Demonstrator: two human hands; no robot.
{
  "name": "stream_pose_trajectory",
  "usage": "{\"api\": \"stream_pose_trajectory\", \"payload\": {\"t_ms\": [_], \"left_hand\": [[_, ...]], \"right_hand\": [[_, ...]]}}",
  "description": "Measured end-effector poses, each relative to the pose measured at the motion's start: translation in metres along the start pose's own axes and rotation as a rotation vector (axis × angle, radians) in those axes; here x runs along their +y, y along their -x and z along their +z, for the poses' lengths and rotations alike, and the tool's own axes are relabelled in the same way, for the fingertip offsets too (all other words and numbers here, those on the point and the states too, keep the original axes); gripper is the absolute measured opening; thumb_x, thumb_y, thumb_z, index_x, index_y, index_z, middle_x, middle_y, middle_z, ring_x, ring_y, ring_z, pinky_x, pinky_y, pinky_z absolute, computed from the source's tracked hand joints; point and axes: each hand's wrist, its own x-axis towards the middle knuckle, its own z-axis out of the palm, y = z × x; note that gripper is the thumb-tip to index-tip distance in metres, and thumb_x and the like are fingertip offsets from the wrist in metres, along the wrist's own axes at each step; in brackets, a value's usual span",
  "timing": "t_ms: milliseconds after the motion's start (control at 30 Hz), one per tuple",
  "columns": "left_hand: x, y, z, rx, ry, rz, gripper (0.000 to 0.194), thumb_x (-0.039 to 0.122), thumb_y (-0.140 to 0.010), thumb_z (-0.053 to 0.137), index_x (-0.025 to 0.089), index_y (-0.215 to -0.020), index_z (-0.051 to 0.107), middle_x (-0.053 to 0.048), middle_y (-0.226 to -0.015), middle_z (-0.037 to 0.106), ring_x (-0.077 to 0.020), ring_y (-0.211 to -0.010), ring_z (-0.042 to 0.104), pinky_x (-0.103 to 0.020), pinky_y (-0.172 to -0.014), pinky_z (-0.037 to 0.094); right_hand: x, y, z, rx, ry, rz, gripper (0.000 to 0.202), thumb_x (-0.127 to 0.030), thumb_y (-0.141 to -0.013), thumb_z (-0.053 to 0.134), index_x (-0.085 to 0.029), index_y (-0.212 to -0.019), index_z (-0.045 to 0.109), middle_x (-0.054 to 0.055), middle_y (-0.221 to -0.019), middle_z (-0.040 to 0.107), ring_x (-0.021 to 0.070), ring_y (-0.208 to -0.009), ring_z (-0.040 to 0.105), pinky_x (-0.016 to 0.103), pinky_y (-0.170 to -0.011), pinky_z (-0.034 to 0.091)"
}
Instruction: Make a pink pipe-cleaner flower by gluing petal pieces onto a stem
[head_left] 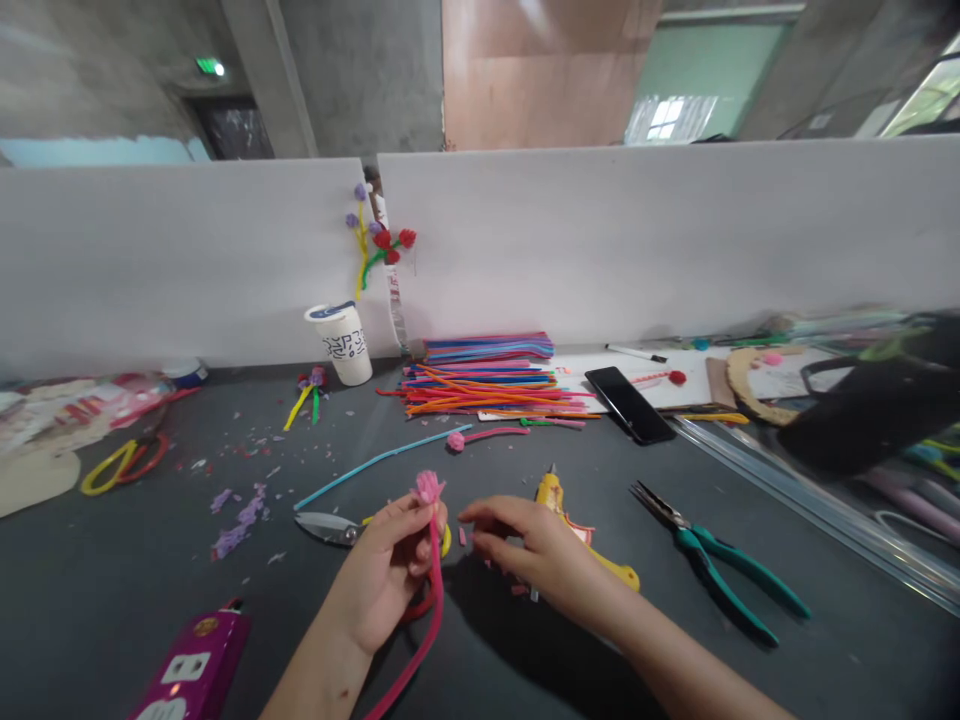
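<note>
Between the thumb and fingers of my left hand is a pink pipe-cleaner flower, its frilly head up and its long stem curving down toward the table's front edge. My right hand is just right of it, thumb and fingers apart, with nothing seen in them. Small pink scraps lie under the right hand. Beneath the left hand are scissors, their handles partly hidden. A yellow glue gun lies behind my right hand, which covers part of it.
Teal-handled pliers and a phone lie on the right. Farther back are bundled pipe cleaners, a finished pink flower and a paper cup. Purple scraps and a purple power strip are at left.
</note>
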Motion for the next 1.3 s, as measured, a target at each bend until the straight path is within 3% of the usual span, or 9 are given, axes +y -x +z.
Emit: {"api": "stream_pose_trajectory", "payload": {"t_ms": [133, 233, 400, 567, 900, 1100, 1300], "left_hand": [[-0.007, 0.000, 0.003, -0.019, -0.008, -0.038, 0.016, 0.018, -0.068, 0.075, 0.012, -0.065, 0.061, 0.004, -0.056, 0.053, -0.0013, -0.041, 0.037, -0.013, -0.037, 0.026], [-0.013, 0.001, 0.005, -0.016, -0.010, -0.070, 0.013, 0.016, -0.067, 0.075, 0.012, -0.068, 0.064, 0.003, -0.057, 0.056, -0.0013, -0.039, 0.037, -0.013, -0.036, 0.026], [-0.018, 0.004, 0.009, 0.023, 0.015, -0.052, 0.012, 0.017, -0.066, 0.078, 0.013, -0.068, 0.066, 0.001, -0.061, 0.062, -0.0041, -0.047, 0.049, -0.012, -0.042, 0.037], [-0.019, 0.001, 0.010, 0.057, 0.033, 0.006, 0.015, 0.015, -0.061, 0.081, 0.013, -0.074, 0.073, -0.003, -0.077, 0.072, -0.0090, -0.064, 0.062, -0.016, -0.064, 0.051], [-0.025, -0.001, 0.010, 0.044, 0.007, 0.041, 0.012, 0.015, -0.068, 0.077, 0.014, -0.079, 0.077, -0.006, -0.082, 0.075, -0.0181, -0.081, 0.068, -0.024, -0.077, 0.053], [-0.023, 0.001, 0.009, 0.010, -0.026, 0.021, 0.010, 0.013, -0.070, 0.075, 0.014, -0.080, 0.076, -0.007, -0.083, 0.075, -0.0179, -0.081, 0.067, -0.025, -0.079, 0.050], [-0.022, 0.002, 0.012, 0.043, 0.000, -0.053, 0.008, 0.010, -0.067, 0.076, 0.012, -0.074, 0.075, -0.004, -0.076, 0.073, -0.0108, -0.066, 0.063, -0.019, -0.066, 0.050]], "right_hand": [[-0.004, 0.004, -0.014, 0.055, -0.198, 0.072, 0.016, -0.016, -0.086, 0.050, -0.018, -0.083, 0.066, 0.000, -0.074, 0.065, 0.0115, -0.065, 0.061, 0.019, -0.061, 0.047], [-0.008, 0.006, -0.016, 0.088, -0.301, 0.094, 0.016, -0.020, -0.085, 0.052, -0.019, -0.088, 0.067, 0.000, -0.080, 0.066, 0.0118, -0.070, 0.060, 0.020, -0.064, 0.048], [-0.008, 0.005, -0.013, 0.131, -0.380, 0.153, 0.014, -0.020, -0.081, 0.052, -0.018, -0.081, 0.066, 0.000, -0.075, 0.064, 0.0117, -0.067, 0.059, 0.020, -0.061, 0.047], [-0.005, 0.004, -0.004, 0.183, -0.360, 0.207, 0.011, -0.020, -0.081, 0.051, -0.019, -0.078, 0.061, -0.002, -0.066, 0.060, 0.0109, -0.056, 0.055, 0.019, -0.050, 0.043], [-0.001, 0.001, -0.002, 0.316, -0.170, 0.142, 0.009, -0.013, -0.074, 0.053, -0.019, -0.069, 0.057, -0.001, -0.067, 0.059, 0.0142, -0.064, 0.055, 0.025, -0.061, 0.040], [-0.001, 0.003, -0.002, 0.254, -0.257, 0.172, 0.009, -0.015, -0.075, 0.050, -0.019, -0.069, 0.055, -0.004, -0.057, 0.056, 0.0106, -0.052, 0.052, 0.020, -0.050, 0.038], [-0.009, 0.006, -0.018, 0.249, -0.399, 0.201, 0.009, -0.022, -0.077, 0.054, -0.018, -0.071, 0.060, -0.004, -0.061, 0.054, 0.0088, -0.051, 0.048, 0.019, -0.047, 0.037]]}}
